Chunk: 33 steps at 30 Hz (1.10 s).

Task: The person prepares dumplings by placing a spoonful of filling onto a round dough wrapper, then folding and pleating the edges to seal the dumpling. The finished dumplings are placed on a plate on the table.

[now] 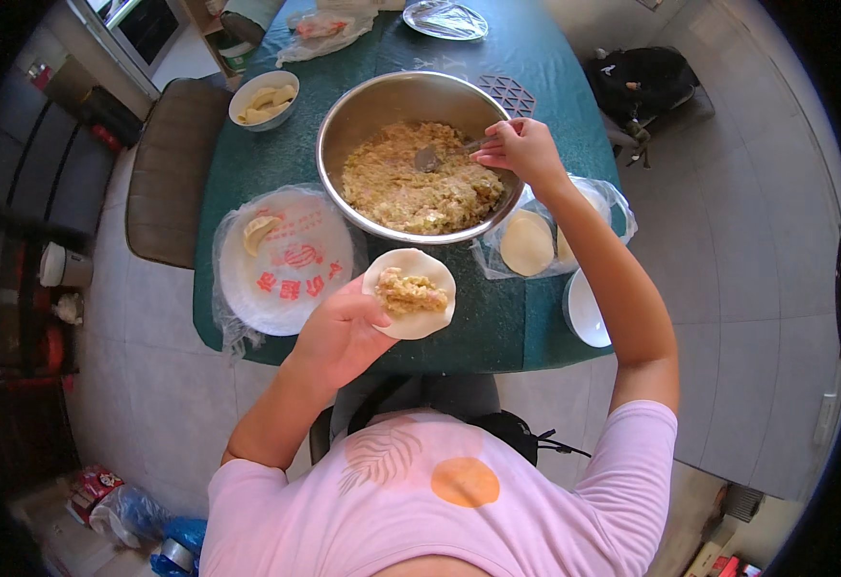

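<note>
My left hand (342, 332) holds a round dumpling wrapper (425, 325) by its edge, thumb on top, with a mound of minced filling (409, 291) on it. Over the right side of a large steel bowl (330, 163), my right hand (519, 149) grips the handle of a spoon (427, 159) whose tip rests on the filling (411, 192) inside. Left of the wrapper, one folded dumpling (260, 234) lies on a plate covered with a plastic bag (291, 298). More round wrappers (527, 243) sit on plastic to the right, partly behind my right forearm.
A bowl of pale pieces (267, 100) stands at the far left of the green-covered table (478, 337). A white bowl (589, 310) is by the right edge. Farther back are a lattice trivet (507, 95), a wrapped plate (445, 19) and a plastic bag (324, 34). A chair (173, 173) stands left.
</note>
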Motion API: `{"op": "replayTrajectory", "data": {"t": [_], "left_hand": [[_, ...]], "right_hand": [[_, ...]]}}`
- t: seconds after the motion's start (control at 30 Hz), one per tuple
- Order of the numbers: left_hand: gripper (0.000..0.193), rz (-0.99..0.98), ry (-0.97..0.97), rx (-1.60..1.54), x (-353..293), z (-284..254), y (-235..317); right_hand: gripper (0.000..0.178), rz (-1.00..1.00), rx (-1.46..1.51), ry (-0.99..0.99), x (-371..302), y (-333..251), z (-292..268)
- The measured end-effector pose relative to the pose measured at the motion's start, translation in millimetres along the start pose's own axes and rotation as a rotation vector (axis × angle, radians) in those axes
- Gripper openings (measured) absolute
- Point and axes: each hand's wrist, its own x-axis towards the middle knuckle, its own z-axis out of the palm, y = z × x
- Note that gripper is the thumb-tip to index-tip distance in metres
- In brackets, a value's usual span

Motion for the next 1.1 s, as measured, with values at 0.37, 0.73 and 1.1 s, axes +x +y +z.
{"op": "replayTrajectory", "data": {"t": [0.37,0.73,1.1], "left_hand": [[0.067,0.137,0.007,-0.002,4,-11,21],[0.071,0.092,-0.075,0.015,11,-10,24],[0.068,0.223,-0.103,-0.047,7,-11,19]], "right_hand": [[0.018,-0.902,-0.753,-0.061,-72,-24,-6],[0.025,-0.560,0.059,-0.185,-168,-51,-16],[0.020,-0.625,-0.100,-0.109,-203,-51,-10]]}}
